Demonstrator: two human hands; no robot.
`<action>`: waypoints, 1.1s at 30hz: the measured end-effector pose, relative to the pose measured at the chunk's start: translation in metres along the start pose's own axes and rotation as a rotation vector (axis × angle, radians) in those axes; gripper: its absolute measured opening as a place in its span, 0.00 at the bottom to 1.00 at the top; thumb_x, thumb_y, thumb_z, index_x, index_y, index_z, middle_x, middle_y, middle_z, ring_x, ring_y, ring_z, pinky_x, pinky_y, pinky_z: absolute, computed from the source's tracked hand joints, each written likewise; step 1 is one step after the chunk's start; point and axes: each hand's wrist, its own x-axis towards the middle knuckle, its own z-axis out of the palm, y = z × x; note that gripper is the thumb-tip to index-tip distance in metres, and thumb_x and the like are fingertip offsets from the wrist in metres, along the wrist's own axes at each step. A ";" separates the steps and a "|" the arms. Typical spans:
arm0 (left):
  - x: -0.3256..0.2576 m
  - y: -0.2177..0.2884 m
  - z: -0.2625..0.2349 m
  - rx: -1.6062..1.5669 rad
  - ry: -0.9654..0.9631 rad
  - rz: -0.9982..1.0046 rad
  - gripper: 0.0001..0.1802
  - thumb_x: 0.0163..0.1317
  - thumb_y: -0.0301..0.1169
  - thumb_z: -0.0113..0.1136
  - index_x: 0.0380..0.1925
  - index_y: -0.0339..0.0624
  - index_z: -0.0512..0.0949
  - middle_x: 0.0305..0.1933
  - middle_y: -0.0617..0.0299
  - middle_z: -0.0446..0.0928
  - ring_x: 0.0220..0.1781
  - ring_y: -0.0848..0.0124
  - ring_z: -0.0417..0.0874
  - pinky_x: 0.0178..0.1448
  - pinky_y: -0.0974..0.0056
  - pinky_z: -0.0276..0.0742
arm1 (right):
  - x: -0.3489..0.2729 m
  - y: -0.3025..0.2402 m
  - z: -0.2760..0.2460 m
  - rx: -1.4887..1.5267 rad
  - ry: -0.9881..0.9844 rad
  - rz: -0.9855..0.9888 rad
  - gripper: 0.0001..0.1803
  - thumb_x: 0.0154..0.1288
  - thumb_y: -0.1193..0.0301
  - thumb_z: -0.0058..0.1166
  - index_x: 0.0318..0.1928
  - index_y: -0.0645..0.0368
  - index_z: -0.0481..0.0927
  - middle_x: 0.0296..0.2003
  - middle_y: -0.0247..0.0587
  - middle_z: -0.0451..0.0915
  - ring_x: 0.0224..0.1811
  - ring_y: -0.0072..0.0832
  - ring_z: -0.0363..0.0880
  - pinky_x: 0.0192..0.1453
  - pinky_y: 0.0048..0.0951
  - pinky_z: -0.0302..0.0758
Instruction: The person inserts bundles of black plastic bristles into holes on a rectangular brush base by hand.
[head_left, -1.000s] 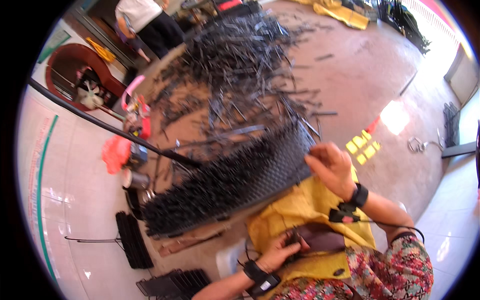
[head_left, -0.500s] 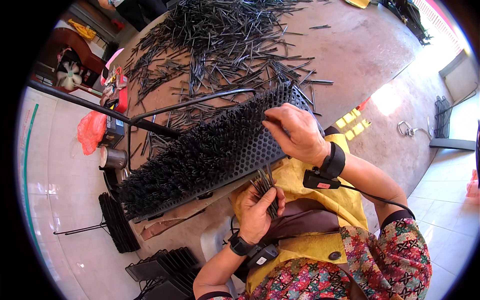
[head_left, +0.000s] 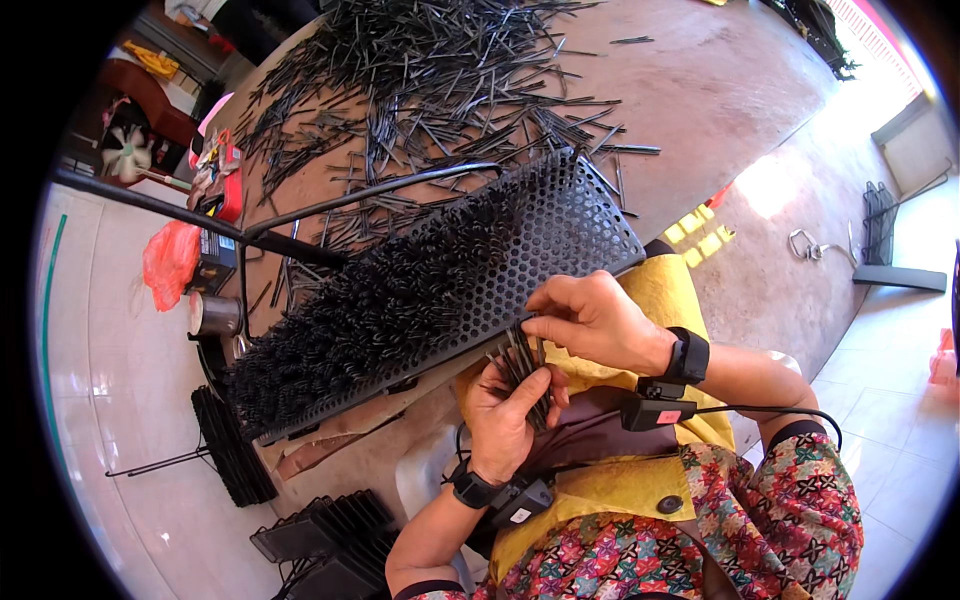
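My left hand is closed around a bundle of thin dark strips, their tips pointing up and away from me. Just above those tips, my right hand holds thumb and forefinger in a pinch; whatever lies between them is too small to make out. Beyond both hands a long black perforated panel lies slanted on the table. Dense black bristle-like strips fill its left and middle part, while bare holes show toward its right end. The panel's near edge runs close to both hands.
A big heap of loose black strips covers the far table. A black metal bar frame crosses above the panel's left part. At left stand a metal can and a red plastic bag. Black racks lie below.
My right hand has come down from the panel's bristles to the tips of the bundle in my left hand. The left hand keeps its hold, and the view has shifted slightly.
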 end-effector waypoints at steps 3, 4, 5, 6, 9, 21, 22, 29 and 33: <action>0.001 -0.003 0.000 -0.049 0.042 -0.019 0.08 0.63 0.25 0.52 0.41 0.39 0.71 0.35 0.52 0.77 0.31 0.66 0.79 0.27 0.65 0.75 | 0.001 -0.010 -0.016 0.195 0.086 0.237 0.08 0.58 0.76 0.59 0.37 0.67 0.77 0.23 0.35 0.79 0.21 0.13 0.74 0.23 0.18 0.71; 0.001 -0.003 -0.001 -0.067 0.064 -0.041 0.08 0.63 0.26 0.51 0.42 0.39 0.71 0.36 0.53 0.77 0.32 0.66 0.79 0.28 0.65 0.75 | 0.006 -0.008 -0.020 0.172 0.224 0.167 0.06 0.58 0.77 0.58 0.36 0.66 0.77 0.23 0.33 0.79 0.20 0.12 0.73 0.22 0.15 0.70; 0.002 -0.002 -0.001 -0.083 0.086 -0.065 0.09 0.63 0.26 0.51 0.43 0.40 0.72 0.37 0.54 0.77 0.34 0.66 0.79 0.28 0.65 0.76 | 0.013 -0.009 -0.027 0.086 0.336 0.090 0.07 0.56 0.76 0.59 0.34 0.65 0.77 0.22 0.37 0.78 0.20 0.16 0.74 0.23 0.19 0.70; 0.002 -0.002 -0.002 -0.100 0.108 -0.088 0.09 0.63 0.26 0.51 0.44 0.40 0.72 0.38 0.55 0.76 0.35 0.66 0.78 0.29 0.65 0.76 | 0.021 -0.010 -0.034 -0.002 0.447 0.013 0.07 0.54 0.75 0.60 0.32 0.65 0.76 0.21 0.41 0.77 0.20 0.20 0.75 0.24 0.22 0.71; 0.003 -0.006 -0.005 -0.185 0.114 -0.096 0.10 0.63 0.26 0.51 0.45 0.40 0.72 0.39 0.59 0.74 0.39 0.67 0.77 0.31 0.64 0.76 | 0.042 -0.005 -0.044 -0.182 0.564 -0.275 0.07 0.53 0.76 0.60 0.33 0.64 0.76 0.23 0.44 0.78 0.21 0.30 0.77 0.26 0.26 0.72; 0.002 -0.003 -0.001 -0.050 0.148 -0.090 0.10 0.60 0.23 0.54 0.43 0.38 0.73 0.37 0.61 0.75 0.39 0.67 0.77 0.36 0.62 0.78 | 0.080 0.020 -0.060 -0.413 0.550 -0.556 0.06 0.54 0.77 0.57 0.32 0.63 0.73 0.24 0.47 0.74 0.28 0.45 0.75 0.31 0.37 0.73; 0.002 -0.003 0.000 -0.048 0.143 -0.089 0.10 0.60 0.23 0.54 0.42 0.38 0.73 0.37 0.60 0.75 0.38 0.66 0.77 0.36 0.62 0.79 | 0.081 0.021 -0.060 -0.440 0.516 -0.568 0.07 0.53 0.78 0.57 0.33 0.64 0.74 0.25 0.47 0.75 0.28 0.43 0.76 0.31 0.36 0.73; 0.001 -0.004 -0.003 -0.065 0.180 -0.053 0.06 0.57 0.21 0.56 0.35 0.37 0.72 0.32 0.54 0.77 0.34 0.63 0.80 0.38 0.60 0.80 | 0.082 0.016 -0.052 -0.875 0.130 -0.495 0.10 0.43 0.77 0.53 0.29 0.64 0.70 0.26 0.46 0.70 0.32 0.43 0.71 0.34 0.38 0.70; 0.001 -0.002 0.000 -0.079 0.163 -0.086 0.06 0.57 0.22 0.57 0.34 0.36 0.73 0.32 0.53 0.78 0.33 0.64 0.81 0.40 0.59 0.80 | 0.073 0.024 -0.053 -0.838 0.086 -0.471 0.10 0.43 0.77 0.54 0.30 0.63 0.71 0.26 0.45 0.69 0.31 0.42 0.70 0.33 0.38 0.69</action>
